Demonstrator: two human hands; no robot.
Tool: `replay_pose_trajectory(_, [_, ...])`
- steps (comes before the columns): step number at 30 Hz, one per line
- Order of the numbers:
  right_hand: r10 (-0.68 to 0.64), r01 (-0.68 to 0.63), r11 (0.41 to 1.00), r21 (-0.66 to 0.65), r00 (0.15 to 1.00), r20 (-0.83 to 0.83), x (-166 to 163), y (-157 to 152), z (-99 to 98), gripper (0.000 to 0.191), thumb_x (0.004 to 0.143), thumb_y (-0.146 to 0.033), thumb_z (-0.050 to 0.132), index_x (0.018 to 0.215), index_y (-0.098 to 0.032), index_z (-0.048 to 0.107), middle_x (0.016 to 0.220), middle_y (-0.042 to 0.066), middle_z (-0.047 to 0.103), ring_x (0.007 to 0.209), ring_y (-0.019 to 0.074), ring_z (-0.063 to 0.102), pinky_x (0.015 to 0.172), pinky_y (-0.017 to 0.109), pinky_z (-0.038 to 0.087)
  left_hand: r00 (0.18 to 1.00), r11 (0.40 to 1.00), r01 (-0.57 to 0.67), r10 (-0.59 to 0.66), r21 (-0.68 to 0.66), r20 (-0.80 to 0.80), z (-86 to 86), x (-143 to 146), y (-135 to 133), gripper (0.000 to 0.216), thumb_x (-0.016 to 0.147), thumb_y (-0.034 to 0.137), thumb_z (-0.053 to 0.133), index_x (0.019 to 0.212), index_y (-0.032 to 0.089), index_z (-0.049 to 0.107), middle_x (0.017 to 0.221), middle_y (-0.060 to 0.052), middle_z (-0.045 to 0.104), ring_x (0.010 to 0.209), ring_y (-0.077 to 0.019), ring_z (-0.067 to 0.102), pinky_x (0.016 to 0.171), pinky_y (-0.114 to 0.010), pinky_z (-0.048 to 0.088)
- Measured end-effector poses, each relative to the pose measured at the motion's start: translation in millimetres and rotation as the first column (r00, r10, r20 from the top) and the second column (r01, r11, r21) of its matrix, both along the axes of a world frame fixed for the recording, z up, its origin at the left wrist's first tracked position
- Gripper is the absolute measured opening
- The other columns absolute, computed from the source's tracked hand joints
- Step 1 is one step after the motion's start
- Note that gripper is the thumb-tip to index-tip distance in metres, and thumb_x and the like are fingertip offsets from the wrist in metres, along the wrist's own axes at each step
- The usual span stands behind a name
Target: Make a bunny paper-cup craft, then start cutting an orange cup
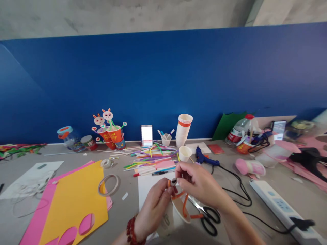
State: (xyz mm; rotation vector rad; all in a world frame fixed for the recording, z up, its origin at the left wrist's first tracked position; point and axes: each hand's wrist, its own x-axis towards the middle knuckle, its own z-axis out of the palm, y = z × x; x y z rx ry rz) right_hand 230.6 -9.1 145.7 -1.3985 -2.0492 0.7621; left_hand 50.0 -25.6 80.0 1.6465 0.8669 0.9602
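Observation:
My left hand [154, 200], a dark red bead bracelet at its wrist, is closed in a pinch on an orange pipe cleaner [169, 183]. Facing it, my right hand [198, 182] pinches a small round light piece with a dark middle [174, 181] at the end of that pipe cleaner. Below the fingers a paper cup [176, 221] lies tilted, its mouth turned to the right, and more orange pipe cleaners bend out of it. Black-handled scissors [211, 217] lie beside the cup, partly hidden by my right hand. White paper [143, 190] is underneath.
Behind my hands lie many coloured pipe cleaners and pens [153, 160], a small paper cup [185, 153] and a cup stack [184, 131]. A blue glue gun [204, 158] trails its cable rightward towards a power strip [281, 204]. Leftward are tape [108, 185] and yellow card [76, 194].

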Motion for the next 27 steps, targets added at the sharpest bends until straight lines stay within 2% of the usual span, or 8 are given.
replay_pose_trajectory(16, [0.094, -0.095, 0.989, 0.109, 0.995, 0.014, 1, -12, -6.8, 0.012, 0.074, -0.009, 0.054, 0.075, -0.021, 0.053, 0.068, -0.004, 0.057, 0.063, 0.0130, 0.052, 0.056, 0.023, 0.035, 0.988, 0.989, 0.032, -0.011, 0.142, -0.151, 5.3, -4, -8, 0.027, 0.102, 0.036, 0.039, 0.093, 0.018, 0.057, 0.092, -0.007, 0.059, 0.086, -0.0196, 0.055, 0.077, -0.029, 0.041])
replay_pose_trajectory(27, [0.118, -0.115, 0.979, 0.167, 0.993, -0.008, -2, -18, -8.3, 0.012, 0.077, -0.009, 0.052, 0.077, -0.021, 0.053, 0.071, -0.002, 0.060, 0.064, 0.0133, 0.055, 0.058, 0.023, 0.039, 0.989, 0.978, 0.015, 0.016, 0.209, -0.145, 3.3, -4, -12, 0.028, 0.102, 0.033, 0.037, 0.096, 0.018, 0.060, 0.093, -0.009, 0.061, 0.086, -0.0209, 0.057, 0.076, -0.030, 0.044])
